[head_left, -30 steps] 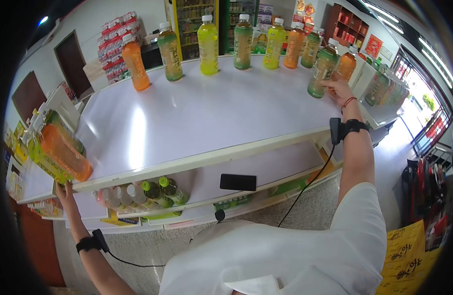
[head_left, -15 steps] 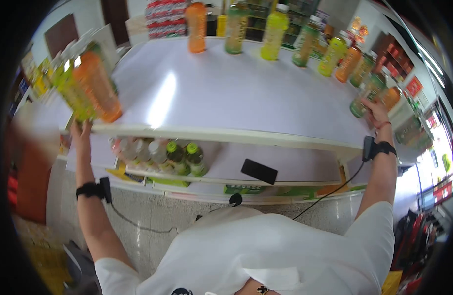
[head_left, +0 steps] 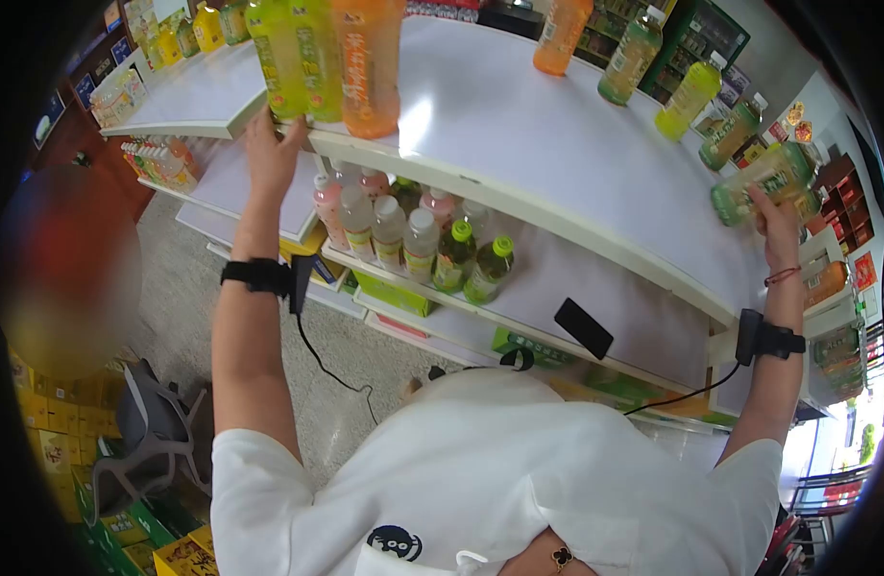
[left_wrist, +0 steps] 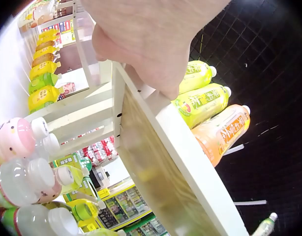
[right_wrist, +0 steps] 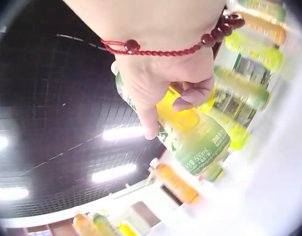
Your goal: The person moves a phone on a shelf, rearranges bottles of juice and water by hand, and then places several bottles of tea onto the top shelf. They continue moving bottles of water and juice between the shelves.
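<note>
In the head view my left hand [head_left: 274, 158] rests at the counter's front edge, just below two yellow-green bottles [head_left: 317, 62] and an orange bottle [head_left: 370, 72]. The left wrist view has this hand [left_wrist: 146, 44] over a white board edge [left_wrist: 190, 172], its fingertips hidden. On the far right, my right hand [head_left: 778, 230] grips a green-labelled bottle [head_left: 763, 182] that leans sideways in the head view. Close up, the right hand [right_wrist: 166, 78] has its thumb and fingers around this bottle [right_wrist: 195, 137]; its cap end is mostly hidden.
Spaced bottles, including an orange one [head_left: 562, 34] and a yellow-green one [head_left: 691, 96], line the counter's far edge. On the shelf below are several bottles [head_left: 421, 245] and a black phone [head_left: 584, 328]. A grey chair [head_left: 154, 413] stands at lower left.
The head view has turned left, so the counter and both hands appear farther right. The bottle in my right hand looks more tilted. My left hand remains by the same bottles.
</note>
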